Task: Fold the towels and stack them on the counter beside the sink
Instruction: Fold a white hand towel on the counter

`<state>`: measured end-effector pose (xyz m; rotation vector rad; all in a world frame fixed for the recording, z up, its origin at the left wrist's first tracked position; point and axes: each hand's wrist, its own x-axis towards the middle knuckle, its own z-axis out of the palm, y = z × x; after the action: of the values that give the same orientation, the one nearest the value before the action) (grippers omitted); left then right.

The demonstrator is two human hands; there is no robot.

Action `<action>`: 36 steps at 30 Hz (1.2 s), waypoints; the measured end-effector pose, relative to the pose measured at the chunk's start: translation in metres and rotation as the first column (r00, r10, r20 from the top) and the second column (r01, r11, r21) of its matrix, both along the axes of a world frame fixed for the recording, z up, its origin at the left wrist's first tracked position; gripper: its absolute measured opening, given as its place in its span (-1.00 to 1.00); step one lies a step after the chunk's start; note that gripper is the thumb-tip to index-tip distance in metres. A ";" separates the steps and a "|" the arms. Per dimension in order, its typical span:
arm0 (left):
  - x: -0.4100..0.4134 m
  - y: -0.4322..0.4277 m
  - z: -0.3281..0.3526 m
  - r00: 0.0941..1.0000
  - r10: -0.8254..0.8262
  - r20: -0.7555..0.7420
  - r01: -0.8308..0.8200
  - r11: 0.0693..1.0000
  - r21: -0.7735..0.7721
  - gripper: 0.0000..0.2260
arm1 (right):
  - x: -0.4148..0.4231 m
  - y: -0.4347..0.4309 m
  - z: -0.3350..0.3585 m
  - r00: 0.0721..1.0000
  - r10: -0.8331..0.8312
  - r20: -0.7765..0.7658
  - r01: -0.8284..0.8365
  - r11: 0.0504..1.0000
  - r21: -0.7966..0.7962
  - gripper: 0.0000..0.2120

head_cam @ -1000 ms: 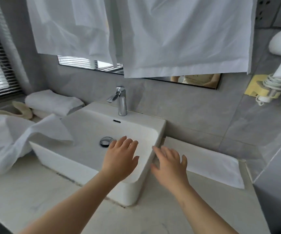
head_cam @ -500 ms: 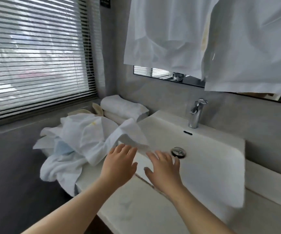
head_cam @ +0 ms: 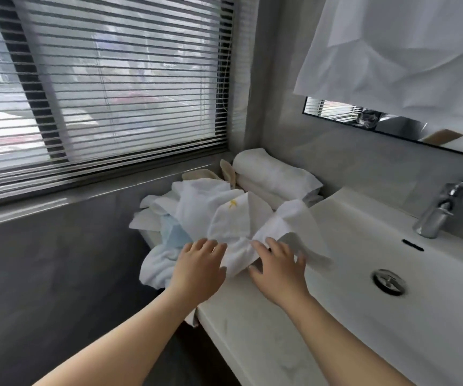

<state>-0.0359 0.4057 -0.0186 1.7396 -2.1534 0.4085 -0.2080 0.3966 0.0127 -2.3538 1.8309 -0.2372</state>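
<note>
The crumpled heap of white cloth towels (head_cam: 224, 218) lay just ahead of my left hand (head_cam: 197, 270) and right hand (head_cam: 279, 270); both equally near, fingers spread, holding nothing.

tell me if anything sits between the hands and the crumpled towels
Nothing visible does. The left hand and right hand are open at the near edge of the crumpled towels, with no object between.

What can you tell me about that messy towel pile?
The towel pile is a crumpled heap of soft white cloth, with a pale blue piece low on its left and a yellow mark near the top. It lies at the left end of the counter, below the window; one corner drapes over the sink rim. Left hand and right hand, both open, reach its near edge.
</note>
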 end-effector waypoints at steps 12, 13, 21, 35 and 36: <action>0.025 -0.103 0.015 0.998 0.061 -0.022 -0.053 0.967 0.248 -0.46 | 0.019 -0.116 -0.009 0.995 -0.051 -0.091 0.054 0.998 0.033 -0.43; 0.024 -0.113 0.015 0.997 0.071 0.006 -0.069 0.953 0.295 -0.43 | 0.016 -0.125 -0.012 0.993 -0.069 -0.091 0.073 0.996 0.049 -0.42; 0.009 -0.151 -0.004 0.976 0.201 -0.083 -0.149 0.895 0.420 -0.28 | 0.000 -0.144 -0.028 0.987 -0.087 -0.137 0.100 0.991 0.092 -0.53; -0.015 -0.138 0.059 0.761 0.021 -0.649 0.128 0.975 0.182 -0.92 | 0.009 -0.138 -0.013 0.973 -0.158 0.171 0.166 0.985 -0.036 -0.21; -0.016 -0.135 0.067 0.714 -0.001 -0.700 0.152 0.977 0.153 -0.93 | 0.010 -0.137 -0.011 0.964 -0.162 0.210 0.172 0.984 -0.034 -0.13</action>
<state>-0.0523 0.2708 0.0484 1.5358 -1.7137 -0.4607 -0.1983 0.2594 0.0018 -2.1144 1.9418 -0.5348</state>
